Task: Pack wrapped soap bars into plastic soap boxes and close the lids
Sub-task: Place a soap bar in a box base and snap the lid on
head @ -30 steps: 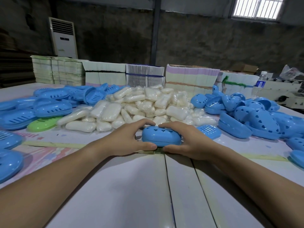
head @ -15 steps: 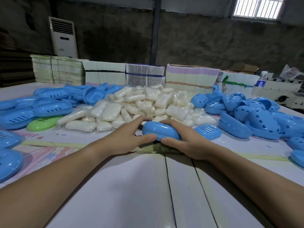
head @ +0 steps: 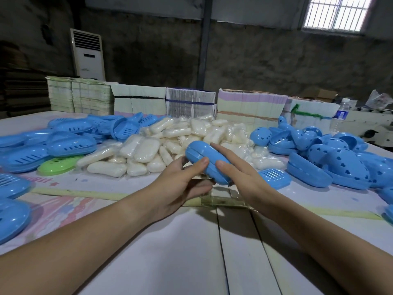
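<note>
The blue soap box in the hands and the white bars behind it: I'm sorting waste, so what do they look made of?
Blue soap box: seemingly hard moulded plastic, glossy, with sharp highlights and a seam. White bars: probably soap in clear film, which crinkles and glints.

Plain blue soap box [head: 207,161], white wrapped soaps [head: 146,150], one green lid [head: 57,166], heart-holed blue lids [head: 344,165].
</note>
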The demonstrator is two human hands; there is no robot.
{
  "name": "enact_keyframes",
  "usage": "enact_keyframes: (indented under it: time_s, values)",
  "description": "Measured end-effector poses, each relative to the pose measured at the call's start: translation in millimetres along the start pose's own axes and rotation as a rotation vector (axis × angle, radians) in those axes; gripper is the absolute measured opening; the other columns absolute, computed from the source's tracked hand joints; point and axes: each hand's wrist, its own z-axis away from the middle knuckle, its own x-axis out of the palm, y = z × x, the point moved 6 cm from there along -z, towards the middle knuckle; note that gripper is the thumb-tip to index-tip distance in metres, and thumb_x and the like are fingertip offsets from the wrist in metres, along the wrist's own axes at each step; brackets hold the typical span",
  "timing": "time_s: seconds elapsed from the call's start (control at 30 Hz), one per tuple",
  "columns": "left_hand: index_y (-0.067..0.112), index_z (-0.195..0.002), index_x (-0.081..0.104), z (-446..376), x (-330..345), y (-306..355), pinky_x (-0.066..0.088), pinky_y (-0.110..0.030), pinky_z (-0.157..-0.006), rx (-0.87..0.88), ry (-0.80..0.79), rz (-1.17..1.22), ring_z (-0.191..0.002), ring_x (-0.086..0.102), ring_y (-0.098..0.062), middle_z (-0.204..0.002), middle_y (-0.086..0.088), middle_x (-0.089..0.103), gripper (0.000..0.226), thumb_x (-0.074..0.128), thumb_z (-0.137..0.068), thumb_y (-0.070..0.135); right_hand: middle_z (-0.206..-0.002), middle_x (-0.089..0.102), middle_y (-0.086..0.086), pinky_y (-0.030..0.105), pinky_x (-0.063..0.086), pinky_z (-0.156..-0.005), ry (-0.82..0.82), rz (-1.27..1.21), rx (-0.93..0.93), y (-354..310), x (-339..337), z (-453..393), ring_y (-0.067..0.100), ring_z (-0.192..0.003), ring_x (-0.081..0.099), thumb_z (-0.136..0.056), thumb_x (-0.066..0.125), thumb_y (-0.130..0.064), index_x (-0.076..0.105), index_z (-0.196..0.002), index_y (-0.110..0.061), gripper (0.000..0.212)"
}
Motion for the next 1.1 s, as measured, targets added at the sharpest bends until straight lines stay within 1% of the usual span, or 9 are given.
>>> enact_keyframes:
  time_s: [0.13,0.2,0.3,0.4,0.57,0.73,0.9,0.97,1.1]
  values:
    - [0.014,-0.128,0.058,1,3,0,0.061,-0.029,-0.081,-0.010,-0.019,0.025,-0.100,0.074,-0.030,-0.119,-0.016,0.072,0.059,0.073,-0.073,0.031,-0.121,0.062,-0.021,0.011,0.045,-0.076,0.011,-0.087,0.050,2,-3,0,-0.008,-0.096,0.061,-0.099,0.051,-0.024,0.054,-0.121,-0.050,0.034]
    - [0.014,-0.128,0.058,1,3,0,0.061,-0.028,-0.079,-0.002,-0.023,0.046,-0.100,0.074,-0.028,-0.115,-0.013,0.074,0.060,0.073,-0.073,0.031,-0.121,0.059,-0.027,0.010,0.046,-0.078,0.029,-0.099,0.045,1,-4,1,-0.007,-0.099,0.060,-0.100,0.051,-0.028,0.051,-0.124,-0.052,0.034]
    - [0.015,-0.130,0.057,2,4,0,0.061,-0.029,-0.081,0.002,-0.033,0.065,-0.102,0.073,-0.028,-0.117,-0.013,0.073,0.061,0.073,-0.074,0.030,-0.125,0.050,-0.034,0.009,0.046,-0.083,0.023,-0.094,0.053,1,-2,4,-0.009,-0.106,0.057,-0.100,0.049,-0.034,0.044,-0.132,-0.054,0.038]
    - [0.016,-0.132,0.055,2,5,1,0.060,-0.028,-0.082,0.003,-0.059,0.071,-0.104,0.073,-0.029,-0.118,-0.012,0.073,0.058,0.071,-0.078,0.028,-0.128,0.047,-0.032,0.010,0.044,-0.093,-0.009,-0.064,0.055,0,2,5,-0.006,-0.116,0.052,-0.100,0.049,-0.033,0.039,-0.140,-0.048,0.044]
    - [0.016,-0.134,0.054,1,3,1,0.059,-0.031,-0.089,0.011,-0.054,0.091,-0.107,0.072,-0.031,-0.119,-0.012,0.073,0.060,0.072,-0.078,0.028,-0.123,0.044,-0.033,0.002,0.042,-0.082,-0.011,-0.065,0.069,-4,6,6,-0.016,-0.107,0.052,-0.100,0.046,-0.032,0.034,-0.145,-0.043,0.048]
    - [0.016,-0.133,0.055,1,1,1,0.059,-0.031,-0.088,0.022,-0.030,0.090,-0.105,0.072,-0.031,-0.119,-0.012,0.073,0.061,0.073,-0.076,0.029,-0.126,0.042,-0.036,0.001,0.041,-0.085,-0.007,-0.087,0.070,-6,6,6,-0.010,-0.114,0.049,-0.102,0.043,-0.032,0.032,-0.147,-0.042,0.047]
    - [0.017,-0.133,0.055,2,3,0,0.060,-0.031,-0.086,0.009,-0.048,0.037,-0.104,0.073,-0.031,-0.119,-0.012,0.073,0.058,0.072,-0.079,0.030,-0.132,0.042,-0.027,0.002,0.041,-0.086,-0.030,-0.075,0.055,-10,10,9,-0.006,-0.121,0.048,-0.102,0.042,-0.030,0.031,-0.148,-0.038,0.048]
    - [0.018,-0.133,0.054,2,1,1,0.058,-0.034,-0.092,0.018,-0.041,0.040,-0.106,0.072,-0.032,-0.121,-0.013,0.072,0.059,0.073,-0.079,0.031,-0.133,0.043,-0.025,0.002,0.040,-0.084,-0.029,-0.075,0.042,-13,11,10,-0.011,-0.118,0.047,-0.102,0.043,-0.027,0.033,-0.147,-0.036,0.047]
    - [0.016,-0.133,0.053,1,-1,-1,0.052,-0.040,-0.100,0.012,-0.026,0.056,-0.109,0.070,-0.034,-0.122,-0.015,0.071,0.062,0.074,-0.076,0.030,-0.143,0.043,-0.013,0.002,0.040,-0.087,-0.024,-0.082,0.036,-14,12,10,-0.003,-0.122,0.047,-0.102,0.044,-0.024,0.034,-0.147,-0.034,0.047]
